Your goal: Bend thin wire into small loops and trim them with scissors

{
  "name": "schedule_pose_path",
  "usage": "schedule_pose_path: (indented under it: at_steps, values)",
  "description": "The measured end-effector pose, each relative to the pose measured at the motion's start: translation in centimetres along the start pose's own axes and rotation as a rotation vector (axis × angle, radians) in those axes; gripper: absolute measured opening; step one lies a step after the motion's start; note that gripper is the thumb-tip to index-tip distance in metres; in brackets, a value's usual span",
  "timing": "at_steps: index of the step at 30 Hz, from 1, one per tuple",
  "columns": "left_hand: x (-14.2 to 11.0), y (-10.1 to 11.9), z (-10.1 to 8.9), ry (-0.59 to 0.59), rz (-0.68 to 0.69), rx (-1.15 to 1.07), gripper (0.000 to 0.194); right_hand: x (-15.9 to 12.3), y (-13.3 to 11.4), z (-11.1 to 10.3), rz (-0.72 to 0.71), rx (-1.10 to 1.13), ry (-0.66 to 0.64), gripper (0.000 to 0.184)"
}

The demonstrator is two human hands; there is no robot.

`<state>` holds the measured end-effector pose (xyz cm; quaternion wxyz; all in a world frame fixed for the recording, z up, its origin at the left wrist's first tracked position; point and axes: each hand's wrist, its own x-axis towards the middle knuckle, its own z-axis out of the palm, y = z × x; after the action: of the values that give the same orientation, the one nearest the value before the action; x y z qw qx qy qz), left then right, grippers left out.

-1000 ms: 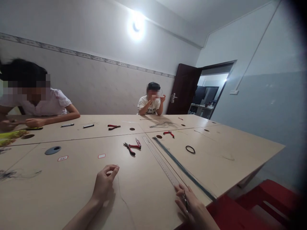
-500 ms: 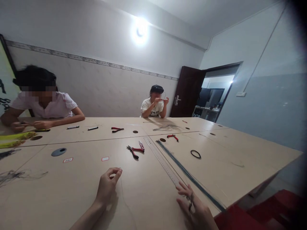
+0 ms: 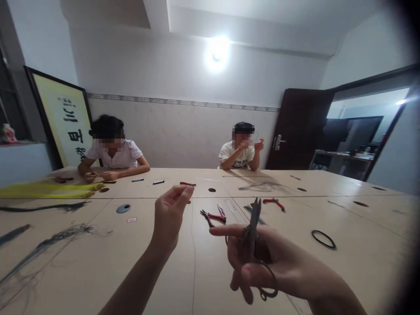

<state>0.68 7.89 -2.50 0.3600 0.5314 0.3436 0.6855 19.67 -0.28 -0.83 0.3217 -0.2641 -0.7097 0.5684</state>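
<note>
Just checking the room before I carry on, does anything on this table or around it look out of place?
Two things stand out. There are loose dark strands tangled across the left side of the table, looking messy beside the separately laid tools. A framed sign also leans at a tilt at the back left instead of hanging.

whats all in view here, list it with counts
table: 1, beige, fills the view
red-handled pliers: 3, red, mid and far table
black ring: 1, black, right side of the table
yellow-green bundle: 1, yellow-green, far left on the table
dark fibre strands: several, dark, left part of the table
blue-grey disc: 1, blue-grey, left of centre on the table
seated people: 2, far side of the table
framed sign: 1, yellow, leaning at left
door: 1, dark brown, open at right
scissors: 1, dark metal, blades up in the right hand
left hand: 1, raised, fingertips pinched
right hand: 1, holding the scissors
</note>
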Motion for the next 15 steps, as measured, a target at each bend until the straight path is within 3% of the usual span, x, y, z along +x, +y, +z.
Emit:
schedule_pose_path:
  at_steps: [2, 4, 7, 10, 15]
  values:
    - [-0.1, 2.1, 0.1, 0.023, 0.046, -0.035, 0.025, 1.2, -1.1, -0.3, -0.091, 0.040, -0.126, 0.060]
    - [-0.7, 3.3, -0.3, -0.004, 0.076, -0.028, 0.021, 2.0, -0.9, -0.3, -0.120, 0.030, -0.133, 0.064]
    - [-1.6, 3.9, -1.1, -0.079, 0.128, 0.058, 0.018, 2.5, 0.4, 0.1, -0.059, -0.090, 0.098, 0.054]
    - [-2.1, 4.2, -1.4, -0.088, 0.176, 0.113, 0.018, 2.3, 1.4, 0.2, -0.063, -0.346, 0.336, 0.047]
    - [-2.4, 5.4, -1.0, -0.095, 0.217, 0.105, 0.012, 0.9, 2.9, -0.2, -0.173, -0.604, 0.463, 0.048]
